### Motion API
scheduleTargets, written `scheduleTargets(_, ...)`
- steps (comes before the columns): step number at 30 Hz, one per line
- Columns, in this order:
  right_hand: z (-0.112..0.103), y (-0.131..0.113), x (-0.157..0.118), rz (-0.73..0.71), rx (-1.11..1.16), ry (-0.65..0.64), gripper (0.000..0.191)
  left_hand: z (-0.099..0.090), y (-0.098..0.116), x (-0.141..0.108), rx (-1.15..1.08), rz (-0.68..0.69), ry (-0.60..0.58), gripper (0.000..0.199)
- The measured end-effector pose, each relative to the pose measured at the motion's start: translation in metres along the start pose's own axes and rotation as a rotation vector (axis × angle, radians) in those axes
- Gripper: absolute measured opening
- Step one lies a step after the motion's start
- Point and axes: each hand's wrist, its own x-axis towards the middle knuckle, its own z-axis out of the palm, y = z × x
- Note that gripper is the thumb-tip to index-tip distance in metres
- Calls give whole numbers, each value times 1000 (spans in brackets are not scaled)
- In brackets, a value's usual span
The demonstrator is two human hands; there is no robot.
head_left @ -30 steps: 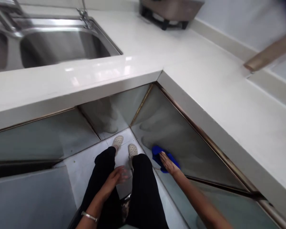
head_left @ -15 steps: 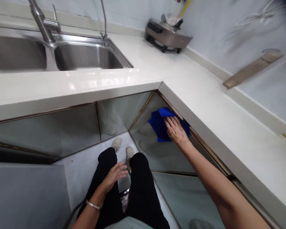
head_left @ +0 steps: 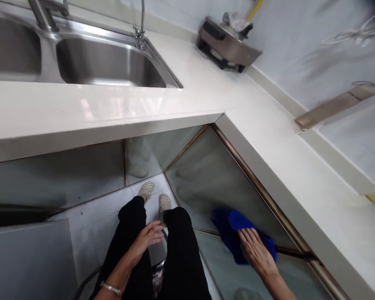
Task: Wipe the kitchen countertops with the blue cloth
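My right hand [head_left: 258,252] presses a blue cloth [head_left: 229,233] against the glassy cabinet doors below the counter. Its fingers lie over the cloth, which spreads out around them and covers part of the seam between two door panels [head_left: 203,187]. Over my lap, between my knees, my left hand [head_left: 147,239] hovers with its fingers apart and nothing in it. A bracelet sits on that wrist.
A white counter [head_left: 256,137] runs in an L above the doors. On it are a double steel sink [head_left: 109,60] and a brown portable cooker [head_left: 228,43]. A wooden strip [head_left: 334,106] leans on the wall. A grey panel [head_left: 31,262] stands at lower left.
My right hand and the blue cloth have slid along the doors toward me, from near the corner to the panel seam. The view has shifted slightly. My left hand stays over my lap.
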Motion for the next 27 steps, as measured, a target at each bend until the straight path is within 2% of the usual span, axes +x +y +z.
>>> scheduleTargets(2, -7, 6, 6, 22, -11, 1, 41, 2, -5, 10, 24, -19, -4, 67)
scheduleTargets(4, -13, 14, 32, 56, -10, 15, 41, 5, -10, 21, 40, -46, 6, 71)
scheduleTargets(8, -22, 33, 131, 172, -47, 37, 43, 9, -16, 30, 74, -99, 14, 86)
scheduleTargets(10, -23, 42, 187, 246, -78, -13, 47, 12, -11, 28, 95, -130, 0, 94)
scheduleTargets(13, -13, 47, 257, 288, -60, -36, 51, 18, 0, 22, 110, -171, 0, 100)
scheduleTargets(15, 7, 42, 288, 260, -9, -29, 54, 21, 6, 21, 110, -191, 13, 100)
scheduleTargets(18, 53, 27, 313, 195, 76, -6, 55, 24, 7, 22, 95, -218, 45, 96)
scheduleTargets(27, 206, -49, 329, -7, 287, -97, 61, 22, -3, 34, 65, -313, 129, 82)
